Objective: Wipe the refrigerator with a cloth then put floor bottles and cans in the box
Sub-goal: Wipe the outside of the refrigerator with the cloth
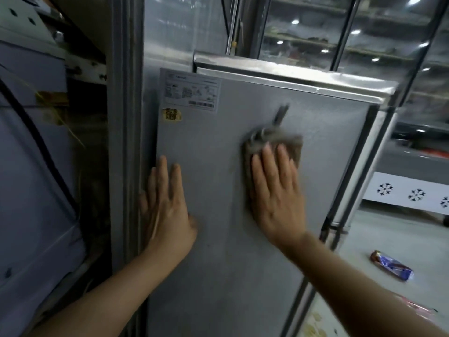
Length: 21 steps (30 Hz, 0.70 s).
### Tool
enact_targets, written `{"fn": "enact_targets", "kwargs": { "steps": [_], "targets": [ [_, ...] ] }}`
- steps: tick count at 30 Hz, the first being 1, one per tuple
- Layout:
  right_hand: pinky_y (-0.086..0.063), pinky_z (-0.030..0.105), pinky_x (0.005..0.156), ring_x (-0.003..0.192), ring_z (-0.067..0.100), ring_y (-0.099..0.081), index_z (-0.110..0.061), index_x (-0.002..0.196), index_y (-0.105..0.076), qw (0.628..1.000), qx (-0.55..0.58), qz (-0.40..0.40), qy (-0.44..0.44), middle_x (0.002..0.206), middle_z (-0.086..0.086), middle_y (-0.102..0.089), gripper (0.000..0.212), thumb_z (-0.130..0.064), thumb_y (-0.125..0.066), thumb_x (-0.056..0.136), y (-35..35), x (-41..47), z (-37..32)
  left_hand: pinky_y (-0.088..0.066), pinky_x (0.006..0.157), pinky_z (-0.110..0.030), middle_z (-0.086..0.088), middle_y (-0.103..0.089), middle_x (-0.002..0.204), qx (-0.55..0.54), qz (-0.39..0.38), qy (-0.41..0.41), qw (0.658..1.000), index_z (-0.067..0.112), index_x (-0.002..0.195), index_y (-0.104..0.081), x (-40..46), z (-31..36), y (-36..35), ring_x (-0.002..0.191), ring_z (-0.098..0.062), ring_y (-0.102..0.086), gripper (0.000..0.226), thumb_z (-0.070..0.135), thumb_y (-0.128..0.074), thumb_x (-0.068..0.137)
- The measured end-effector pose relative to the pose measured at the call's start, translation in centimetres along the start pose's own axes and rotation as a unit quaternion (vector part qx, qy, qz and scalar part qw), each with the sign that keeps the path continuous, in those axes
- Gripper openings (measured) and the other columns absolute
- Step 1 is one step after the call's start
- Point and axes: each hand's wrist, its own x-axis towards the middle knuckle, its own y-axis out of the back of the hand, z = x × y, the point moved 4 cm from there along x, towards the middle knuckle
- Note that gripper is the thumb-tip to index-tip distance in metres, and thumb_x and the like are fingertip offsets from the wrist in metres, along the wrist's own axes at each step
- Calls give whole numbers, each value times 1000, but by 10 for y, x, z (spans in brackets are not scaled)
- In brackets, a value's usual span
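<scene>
The grey side panel of the refrigerator fills the middle of the head view. My right hand presses a grey-brown cloth flat against the panel with straight fingers; the cloth is blurred and shows above the fingertips. My left hand lies flat on the panel's left edge, fingers pointing up. A crushed blue can lies on the floor at the right.
A white label and a yellow sticker sit high on the panel. A grey cabinet with a black cable stands close on the left. Glass-door coolers rise behind. A pink wrapper lies on the floor at the lower right.
</scene>
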Motion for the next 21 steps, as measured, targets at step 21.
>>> {"fn": "enact_targets", "kwargs": {
  "steps": [21],
  "targets": [
    [-6, 47, 118, 143, 36, -4, -3, 146, -13, 994, -53, -57, -83, 155, 18, -7, 75, -27, -54, 87, 4, -104, 27, -10, 113, -53, 4, 26, 154, 80, -36, -132, 987, 27, 149, 4, -20, 47, -26, 144, -22, 15, 102, 7, -62, 73]
  ]
}}
